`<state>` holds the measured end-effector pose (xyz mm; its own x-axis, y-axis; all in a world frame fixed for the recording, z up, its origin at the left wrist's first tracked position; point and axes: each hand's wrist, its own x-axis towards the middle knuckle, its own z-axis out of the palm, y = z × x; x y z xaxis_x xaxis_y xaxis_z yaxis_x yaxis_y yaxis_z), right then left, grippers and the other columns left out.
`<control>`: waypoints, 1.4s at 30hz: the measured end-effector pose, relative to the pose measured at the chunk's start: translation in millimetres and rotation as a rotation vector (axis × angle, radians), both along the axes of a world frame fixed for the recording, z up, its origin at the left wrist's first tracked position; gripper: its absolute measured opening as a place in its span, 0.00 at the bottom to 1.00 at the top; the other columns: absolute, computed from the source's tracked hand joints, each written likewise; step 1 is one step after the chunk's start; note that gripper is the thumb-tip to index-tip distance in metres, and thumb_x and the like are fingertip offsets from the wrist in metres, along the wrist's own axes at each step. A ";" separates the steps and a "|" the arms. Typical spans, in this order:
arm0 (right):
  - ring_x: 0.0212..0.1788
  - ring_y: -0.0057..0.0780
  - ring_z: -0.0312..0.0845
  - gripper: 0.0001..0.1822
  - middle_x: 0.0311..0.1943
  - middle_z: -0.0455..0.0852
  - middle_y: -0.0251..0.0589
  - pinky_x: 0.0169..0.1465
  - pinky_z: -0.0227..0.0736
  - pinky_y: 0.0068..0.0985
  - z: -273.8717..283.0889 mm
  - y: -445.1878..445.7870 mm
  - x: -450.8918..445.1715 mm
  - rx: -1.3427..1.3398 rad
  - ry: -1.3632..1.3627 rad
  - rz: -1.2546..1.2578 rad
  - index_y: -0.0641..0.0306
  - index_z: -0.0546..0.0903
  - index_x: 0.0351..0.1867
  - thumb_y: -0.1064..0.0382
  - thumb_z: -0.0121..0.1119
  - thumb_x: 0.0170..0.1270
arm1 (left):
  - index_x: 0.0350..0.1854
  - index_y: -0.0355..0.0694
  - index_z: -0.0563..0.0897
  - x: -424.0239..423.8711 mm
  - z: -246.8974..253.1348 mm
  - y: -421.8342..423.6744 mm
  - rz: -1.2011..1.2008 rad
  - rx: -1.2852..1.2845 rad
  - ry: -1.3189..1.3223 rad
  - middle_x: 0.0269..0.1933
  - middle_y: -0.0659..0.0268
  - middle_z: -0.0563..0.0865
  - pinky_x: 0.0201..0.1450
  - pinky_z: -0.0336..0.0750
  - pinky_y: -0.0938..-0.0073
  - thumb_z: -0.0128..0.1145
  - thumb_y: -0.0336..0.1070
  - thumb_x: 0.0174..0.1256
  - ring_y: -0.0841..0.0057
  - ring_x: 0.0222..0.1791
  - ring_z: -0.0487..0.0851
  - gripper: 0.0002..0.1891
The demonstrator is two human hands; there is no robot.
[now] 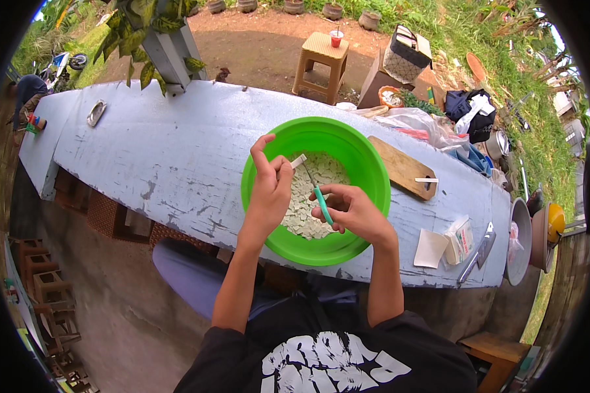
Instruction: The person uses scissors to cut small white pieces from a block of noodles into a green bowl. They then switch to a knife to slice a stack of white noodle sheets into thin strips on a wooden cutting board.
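Note:
My left hand [268, 199] pinches a narrow white strip [299, 161] over a bright green plastic basin [381, 196]. In my right hand [359, 211] is a pair of scissors with turquoise handles [323, 206]. The blades point at the strip; whether they touch it is too small to tell. Many small off-white cut pieces [302, 216] cover the basin's bottom below both hands. Right of the basin lies a wooden cutting board [398, 164] with another white strip [427, 180] across its handle end. Nearer me are a pale square sheet [430, 248] and a printed white packet [458, 240].
A knife [484, 250] lies near the right end of the worn pale-blue table [177, 147]. Plastic bags [423, 123] crowd the far right edge. A metal tray [96, 113] sits at left, near a post [169, 54]. Beyond, a stool [322, 49] holds a red drink.

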<state>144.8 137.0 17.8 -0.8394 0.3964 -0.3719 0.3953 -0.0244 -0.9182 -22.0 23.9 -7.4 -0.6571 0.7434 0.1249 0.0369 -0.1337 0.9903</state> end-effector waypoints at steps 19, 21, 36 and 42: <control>0.24 0.08 0.71 0.18 0.27 0.86 0.25 0.25 0.63 0.15 6.6 -0.6 -0.1 -0.004 -0.020 0.026 0.63 0.87 0.56 0.59 0.75 0.69 | 0.78 0.40 0.53 -0.3 10.8 -4.0 0.039 0.001 -0.043 0.36 0.73 0.77 0.37 0.64 0.86 0.48 0.26 0.81 0.89 0.33 0.68 0.28; 0.24 0.09 0.71 0.20 0.26 0.85 0.24 0.25 0.63 0.16 6.2 -0.4 0.0 0.006 -0.022 0.041 0.63 0.87 0.55 0.56 0.76 0.68 | 0.78 0.40 0.53 -0.1 6.8 -3.7 0.005 -0.010 -0.025 0.36 0.73 0.77 0.38 0.65 0.85 0.47 0.25 0.81 0.89 0.34 0.68 0.28; 0.28 0.13 0.74 0.24 0.27 0.84 0.26 0.31 0.67 0.19 11.0 -1.9 -1.3 0.006 -0.038 0.030 0.65 0.87 0.55 0.52 0.80 0.66 | 0.79 0.39 0.53 1.4 2.8 -3.3 -0.073 0.026 -0.033 0.35 0.70 0.77 0.36 0.67 0.83 0.47 0.24 0.81 0.88 0.32 0.70 0.30; 0.29 0.11 0.74 0.23 0.28 0.86 0.26 0.32 0.66 0.18 8.3 -1.1 -0.7 0.030 -0.021 0.036 0.65 0.88 0.54 0.53 0.79 0.66 | 0.80 0.38 0.54 1.1 -0.3 -2.9 -0.069 0.030 -0.020 0.34 0.69 0.78 0.33 0.67 0.81 0.48 0.25 0.80 0.88 0.30 0.71 0.30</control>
